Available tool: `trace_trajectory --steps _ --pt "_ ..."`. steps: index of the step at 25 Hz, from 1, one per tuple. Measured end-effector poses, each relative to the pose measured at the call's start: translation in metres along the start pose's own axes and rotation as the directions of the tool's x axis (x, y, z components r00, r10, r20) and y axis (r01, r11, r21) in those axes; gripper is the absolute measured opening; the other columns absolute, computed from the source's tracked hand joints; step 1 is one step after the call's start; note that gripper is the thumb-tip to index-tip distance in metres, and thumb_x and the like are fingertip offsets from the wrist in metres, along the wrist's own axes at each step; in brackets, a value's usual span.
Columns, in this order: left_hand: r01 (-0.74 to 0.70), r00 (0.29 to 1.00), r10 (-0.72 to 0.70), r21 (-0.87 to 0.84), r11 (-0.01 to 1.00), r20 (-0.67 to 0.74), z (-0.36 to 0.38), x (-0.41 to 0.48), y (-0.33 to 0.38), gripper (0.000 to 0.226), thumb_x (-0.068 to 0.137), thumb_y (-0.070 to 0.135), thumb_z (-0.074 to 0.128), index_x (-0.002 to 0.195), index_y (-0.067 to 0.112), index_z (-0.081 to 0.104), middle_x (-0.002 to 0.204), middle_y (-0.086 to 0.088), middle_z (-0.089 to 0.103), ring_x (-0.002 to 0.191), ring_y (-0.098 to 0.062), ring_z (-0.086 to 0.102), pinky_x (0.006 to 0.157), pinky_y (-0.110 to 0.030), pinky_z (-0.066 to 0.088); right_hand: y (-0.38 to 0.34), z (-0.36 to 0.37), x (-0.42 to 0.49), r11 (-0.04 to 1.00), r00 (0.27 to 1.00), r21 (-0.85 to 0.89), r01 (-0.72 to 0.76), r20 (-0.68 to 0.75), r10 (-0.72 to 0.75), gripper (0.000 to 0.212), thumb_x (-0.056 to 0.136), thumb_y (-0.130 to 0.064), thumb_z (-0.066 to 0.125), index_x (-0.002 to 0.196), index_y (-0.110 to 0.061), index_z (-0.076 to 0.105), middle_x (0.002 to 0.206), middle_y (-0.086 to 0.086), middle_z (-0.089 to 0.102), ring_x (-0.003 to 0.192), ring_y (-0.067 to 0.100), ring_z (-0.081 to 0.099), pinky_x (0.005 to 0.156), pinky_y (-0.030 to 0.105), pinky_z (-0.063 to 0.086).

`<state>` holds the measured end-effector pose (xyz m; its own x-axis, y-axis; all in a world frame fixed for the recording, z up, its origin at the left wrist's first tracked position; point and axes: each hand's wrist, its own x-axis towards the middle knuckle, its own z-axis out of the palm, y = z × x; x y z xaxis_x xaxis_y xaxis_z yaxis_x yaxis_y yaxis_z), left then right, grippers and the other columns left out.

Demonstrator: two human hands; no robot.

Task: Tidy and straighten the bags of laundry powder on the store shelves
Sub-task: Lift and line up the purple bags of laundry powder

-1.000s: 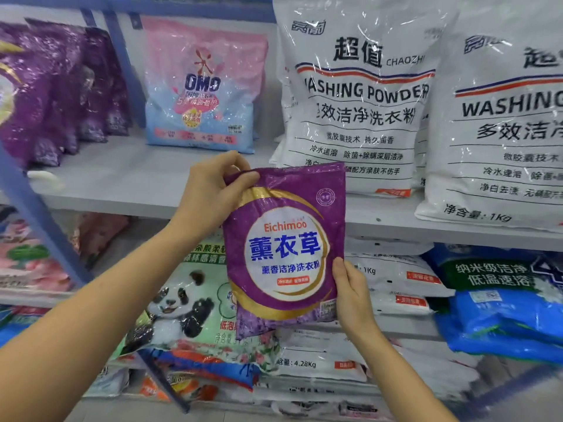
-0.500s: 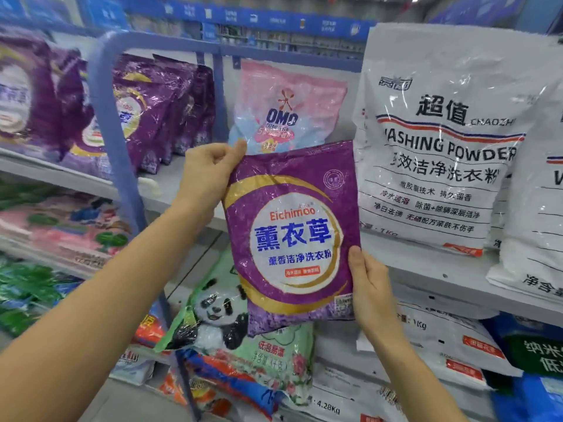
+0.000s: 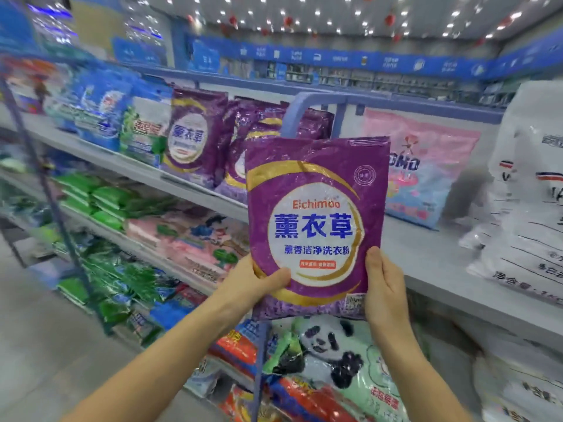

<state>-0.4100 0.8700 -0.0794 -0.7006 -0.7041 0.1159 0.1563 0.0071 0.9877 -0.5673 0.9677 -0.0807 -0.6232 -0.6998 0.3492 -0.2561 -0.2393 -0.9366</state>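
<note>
We judge the step in hand to be rehoming a stray: the purple Eichimoo lavender bag [image 3: 316,226] is held up in the centre of the frame, off any shelf, in front of the grey shelf board [image 3: 426,260]. Our left hand [image 3: 253,284] grips its lower left edge with the thumb laid across the front. Our right hand [image 3: 385,287] clasps the lower right edge, thumb on the front and fingers hidden behind. The bag is upright with its label facing us. It is a soft, crinkled foil pouch with a white roundel ringed in gold, and its sealed top edge is slightly rumpled. The matching purple bags [image 3: 195,138] stand just left of centre on the same shelf level, some of them leaning, beyond a blue upright post [image 3: 292,114]. The pink OMO bag [image 3: 426,169] and the white washing powder bag [image 3: 524,193] sit to the right. The next move, as we see it, calls for carrying the pouch left past the post and standing it face-out among its own kind.
</note>
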Motion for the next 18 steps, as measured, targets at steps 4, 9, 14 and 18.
trace_trajectory --steps 4,9,14,18 --pt "-0.005 0.998 0.006 0.034 0.999 -0.056 -0.1 -0.033 0.008 0.067 0.043 0.036 0.091 0.097 0.008 0.061 0.078 -0.004 0.074 0.077 -0.014 0.071 0.075 -0.023 0.055 -0.006 0.101 -0.011 0.995 0.998 0.095 -0.016 0.054 0.011 0.042 0.09 -0.043 0.032 0.089 -0.019 0.067 0.084 -0.003 0.074 0.082 0.012 0.069 0.074 0.021 0.053" --pt "0.033 0.979 -0.033 -0.005 0.999 -0.2 -0.206 -0.064 0.016 0.053 0.056 0.033 0.088 0.099 0.011 0.067 0.097 -0.007 0.074 0.094 -0.025 0.069 0.092 -0.04 0.05 -0.011 0.219 -0.021 0.984 0.993 0.161 -0.072 0.107 0.055 0.035 0.099 -0.029 0.032 0.088 -0.025 0.065 0.08 -0.014 0.073 0.082 0.001 0.067 0.073 0.014 0.051" --pt "0.037 0.972 -0.038 -0.011 0.999 -0.234 -0.275 -0.072 0.026 0.037 0.067 0.025 0.069 0.101 0.01 0.066 0.098 -0.003 0.074 0.093 -0.02 0.069 0.086 -0.03 0.053 -0.008 0.292 -0.015 0.966 0.981 0.198 -0.166 0.135 0.141 0.033 0.1 -0.032 0.035 0.096 -0.025 0.067 0.094 -0.009 0.073 0.099 0.009 0.065 0.093 0.029 0.048" --pt "0.039 0.97 -0.055 -0.07 0.997 -0.238 -0.301 -0.052 0.024 0.041 0.068 0.027 0.069 0.105 0.012 0.064 0.101 -0.002 0.073 0.096 -0.02 0.069 0.096 -0.037 0.048 -0.013 0.316 -0.002 0.951 0.972 0.223 -0.214 0.144 0.185 0.033 0.099 -0.03 0.036 0.096 -0.021 0.067 0.092 0.0 0.074 0.094 0.019 0.068 0.094 0.042 0.049"
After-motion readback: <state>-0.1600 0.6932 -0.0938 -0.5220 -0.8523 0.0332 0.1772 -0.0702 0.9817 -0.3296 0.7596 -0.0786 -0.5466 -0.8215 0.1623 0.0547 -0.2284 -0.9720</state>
